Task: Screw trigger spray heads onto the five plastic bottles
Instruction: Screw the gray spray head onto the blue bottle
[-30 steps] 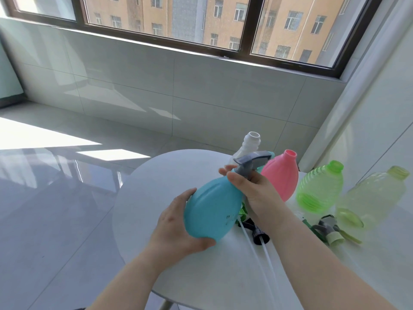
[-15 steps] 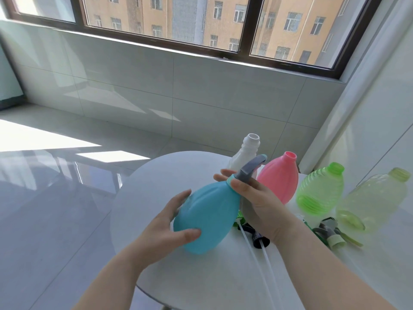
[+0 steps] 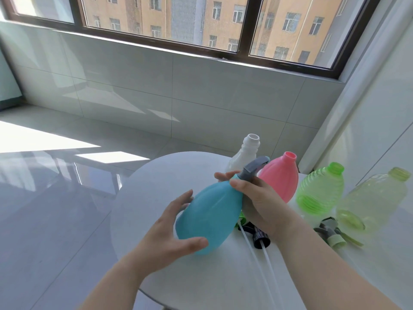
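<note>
The left hand [image 3: 174, 229] lies released with spread fingers and thumb against the base of the blue bottle [image 3: 212, 213], which is tilted above the white desk [image 3: 156, 186]. The right hand [image 3: 261, 202] grasps its neck, apparently at the collar of the gray trigger spray head [image 3: 254, 166]. Loose spray heads [image 3: 260, 237] lie just behind on the desk. Further back stand the pink bottle [image 3: 281, 180], green bottle [image 3: 319, 191], pale yellow-green bottle [image 3: 375, 198] and white bottle [image 3: 248, 151], all uncapped.
</note>
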`<state>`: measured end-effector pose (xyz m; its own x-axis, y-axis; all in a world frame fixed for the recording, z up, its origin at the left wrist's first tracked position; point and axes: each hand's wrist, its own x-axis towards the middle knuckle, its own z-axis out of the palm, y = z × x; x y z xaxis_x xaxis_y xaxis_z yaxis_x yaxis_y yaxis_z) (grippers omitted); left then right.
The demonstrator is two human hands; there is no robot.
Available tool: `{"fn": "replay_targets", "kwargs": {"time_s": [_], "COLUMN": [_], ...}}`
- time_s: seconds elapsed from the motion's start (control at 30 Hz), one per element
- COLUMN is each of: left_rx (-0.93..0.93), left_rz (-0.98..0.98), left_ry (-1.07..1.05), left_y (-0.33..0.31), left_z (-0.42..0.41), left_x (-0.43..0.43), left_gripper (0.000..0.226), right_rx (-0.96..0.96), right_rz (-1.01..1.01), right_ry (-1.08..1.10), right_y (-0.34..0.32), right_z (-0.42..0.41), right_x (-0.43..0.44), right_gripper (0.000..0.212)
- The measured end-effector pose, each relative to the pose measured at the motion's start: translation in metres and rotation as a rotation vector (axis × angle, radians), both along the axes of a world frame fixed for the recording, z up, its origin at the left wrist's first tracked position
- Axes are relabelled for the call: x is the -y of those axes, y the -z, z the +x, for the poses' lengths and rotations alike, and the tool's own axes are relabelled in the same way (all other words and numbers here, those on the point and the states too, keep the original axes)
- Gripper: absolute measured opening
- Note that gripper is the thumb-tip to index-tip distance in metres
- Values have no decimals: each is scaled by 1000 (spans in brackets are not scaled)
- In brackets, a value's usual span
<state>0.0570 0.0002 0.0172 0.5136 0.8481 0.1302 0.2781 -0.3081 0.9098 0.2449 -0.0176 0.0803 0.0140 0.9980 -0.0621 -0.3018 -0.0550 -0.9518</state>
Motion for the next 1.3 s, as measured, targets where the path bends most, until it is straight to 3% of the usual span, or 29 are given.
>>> {"fn": "replay_targets", "kwargs": {"time_s": [0.17, 0.4, 0.53, 0.73, 0.83, 0.93, 1.07, 1.3], "left_rx": [53, 55, 5, -38, -21, -24, -58, -55], "left_rz": [-130, -24, 17, -54, -20, 18, 35, 40], "left_ry": [115, -50, -61, 70, 0, -56, -123, -243], "left_y": [-3, 0, 4, 5, 6, 7, 12, 21], "left_z": [0, 15, 16, 9, 17, 22, 27, 28], "left_x": [-4, 3, 7, 1, 4, 7, 11, 8], "left_gripper": [85, 81, 87, 95, 90, 86, 89, 106], "right_rx": [15, 125, 244, 231, 318, 283, 268, 320], "right_rz": [12, 111, 31, 73, 98, 105, 66, -5], "right_ry": [-128, 116, 242, -2, 200, 360, 512, 472], "right_y": [-2, 2, 2, -7, -9, -4, 2, 0], "right_z": [1, -11, -15, -12, -20, -28, -35, -34], "right_x": [4, 1, -1, 5, 3, 0, -3, -6], "right_gripper": [20, 5, 12, 28, 27, 18, 24, 19]}}
